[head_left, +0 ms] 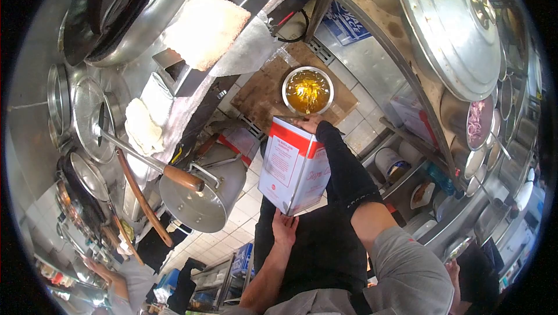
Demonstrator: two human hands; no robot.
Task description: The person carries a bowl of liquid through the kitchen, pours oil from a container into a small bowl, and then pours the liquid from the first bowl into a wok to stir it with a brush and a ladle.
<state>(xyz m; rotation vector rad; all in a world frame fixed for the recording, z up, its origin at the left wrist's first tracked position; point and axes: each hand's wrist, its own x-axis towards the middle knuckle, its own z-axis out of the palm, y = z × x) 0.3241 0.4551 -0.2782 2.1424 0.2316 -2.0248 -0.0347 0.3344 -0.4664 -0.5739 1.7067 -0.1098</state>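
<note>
Both hands clamp 1 white and red rectangular metal tin (293, 167). Our left hand (285, 226) is pressed up against its lower end at 6 o'clock, palm flat on the metal and fingers wrapped round the bottom edge. Our right hand (308, 122), at the end of a black sleeve, is curled over its upper end at 12 o'clock, fingers hooked on the rim. The tin is held between them in the air, tilted, with its upper end leaning forward above the white tiled floor (360, 132).

Just beyond the right hand, at 12 o'clock from the tin, sits a round steel bowl (308, 91) filled with golden liquid. The tin's upper edge is just beside the bowl's near rim. We cannot tell whether any liquid runs between them. The bowl rests on a flat brown board (258, 97) laid on the floor.

At 9 o'clock from the tin stands a lidded steel pot (200, 201), and a wooden-handled metal tool (183, 178) lies across its top. At 1 o'clock, well apart, a big round steel lid (447, 30) covers a vessel, with a steel dish of purple chopped pieces (478, 122) below it at 3 o'clock. At 5 o'clock, another person's dark head (476, 268) shows near our grey sleeve (407, 271).
</note>
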